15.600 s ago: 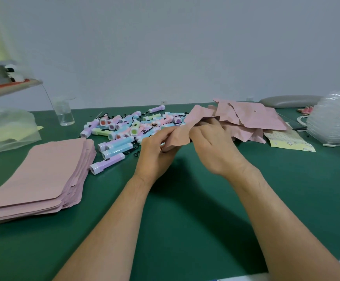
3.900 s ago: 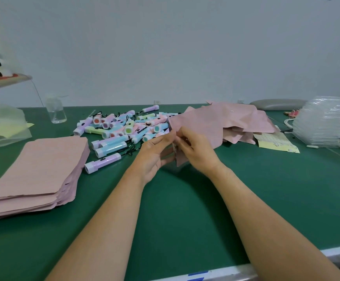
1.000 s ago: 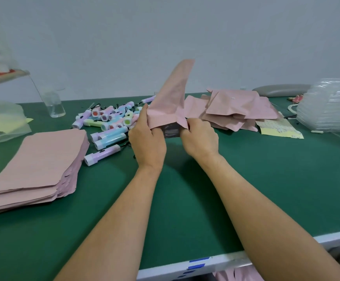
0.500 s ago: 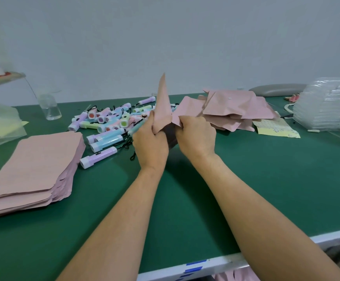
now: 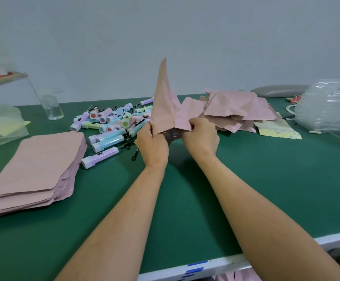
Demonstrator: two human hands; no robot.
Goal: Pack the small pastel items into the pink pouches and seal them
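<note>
Gripping pink pouch (image 5: 165,106) — left hand (image 5: 153,145), right hand (image 5: 200,136) both clamped on its lower edge

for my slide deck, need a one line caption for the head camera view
Left hand and right hand grip a pink pouch above the green table, pastel items behind.

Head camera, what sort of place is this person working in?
Likely a small packing workshop or assembly bench: a stack of flat pink pouches lies on the green table, a heap of pastel items sits beside it, and a pile of bulging pouches sits further right.
</note>
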